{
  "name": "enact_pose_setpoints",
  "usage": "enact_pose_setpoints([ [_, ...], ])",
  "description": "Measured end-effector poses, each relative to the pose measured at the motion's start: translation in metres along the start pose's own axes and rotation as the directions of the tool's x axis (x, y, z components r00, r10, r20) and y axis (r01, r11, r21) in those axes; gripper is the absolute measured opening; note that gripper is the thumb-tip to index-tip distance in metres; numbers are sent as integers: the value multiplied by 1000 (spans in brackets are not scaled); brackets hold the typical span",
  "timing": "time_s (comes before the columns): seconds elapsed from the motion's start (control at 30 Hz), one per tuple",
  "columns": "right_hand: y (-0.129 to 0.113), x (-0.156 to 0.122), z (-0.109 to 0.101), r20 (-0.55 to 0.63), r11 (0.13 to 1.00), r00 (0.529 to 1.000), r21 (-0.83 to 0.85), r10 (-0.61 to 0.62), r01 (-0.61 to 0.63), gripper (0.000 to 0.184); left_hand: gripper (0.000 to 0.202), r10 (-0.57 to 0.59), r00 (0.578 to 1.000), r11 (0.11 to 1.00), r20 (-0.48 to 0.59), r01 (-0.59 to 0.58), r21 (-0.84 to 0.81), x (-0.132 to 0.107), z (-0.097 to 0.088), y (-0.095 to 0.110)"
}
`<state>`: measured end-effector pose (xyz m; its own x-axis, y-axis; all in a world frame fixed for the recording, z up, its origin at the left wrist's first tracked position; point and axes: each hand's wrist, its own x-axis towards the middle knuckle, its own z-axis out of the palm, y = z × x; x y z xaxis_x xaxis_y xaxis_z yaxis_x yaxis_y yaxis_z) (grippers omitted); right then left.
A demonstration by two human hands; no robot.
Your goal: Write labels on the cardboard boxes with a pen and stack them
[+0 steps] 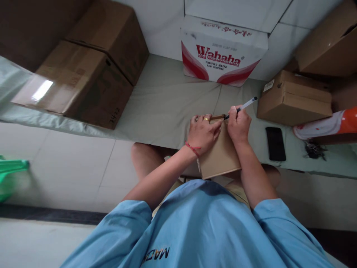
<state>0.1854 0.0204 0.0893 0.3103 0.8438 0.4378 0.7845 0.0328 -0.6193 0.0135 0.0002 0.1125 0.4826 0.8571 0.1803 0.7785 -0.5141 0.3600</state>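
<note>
A small brown cardboard box [220, 158] rests between my forearms at the near edge of the cloth-covered surface, its near end over my lap. My left hand [205, 132], with a ring and a red string bracelet, holds the box at its far left corner. The fingers bend at the far edge, and their tips are partly hidden. In my right hand [240, 124] is a pen [247, 103] with a pale barrel, gripped near its dark lower end. The pen's tip is at the far edge of the box, close to my left fingers. Any writing there is too small to make out.
Large cardboard boxes [83, 82] stand at the left. A white-and-red water carton [223, 54] is against the wall. At the right are a brown box [295, 98], a black phone [275, 144], keys [315, 150] and an orange-and-white package [331, 123]. A green plastic object [11, 167] is at far left.
</note>
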Motion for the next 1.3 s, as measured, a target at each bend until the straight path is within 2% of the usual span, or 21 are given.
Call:
enact_pose_setpoints([
  [0.63,6,-1,-1,-108,994,989,5,105,-105,37,36,1,1000,1000,14,-1,13,0,1,0],
  [0.83,6,-1,-2,-165,988,978,110,125,-108,37,36,-10,1000,1000,29,10,7,1,1,0],
  [1.03,-1,0,3,7,940,999,337,46,-46,43,38,-8,1000,1000,17,8,0,1,0,0],
  [1.3,-1,2,4,46,955,999,294,19,-32,41,36,-12,1000,1000,23,12,5,0,-2,1],
])
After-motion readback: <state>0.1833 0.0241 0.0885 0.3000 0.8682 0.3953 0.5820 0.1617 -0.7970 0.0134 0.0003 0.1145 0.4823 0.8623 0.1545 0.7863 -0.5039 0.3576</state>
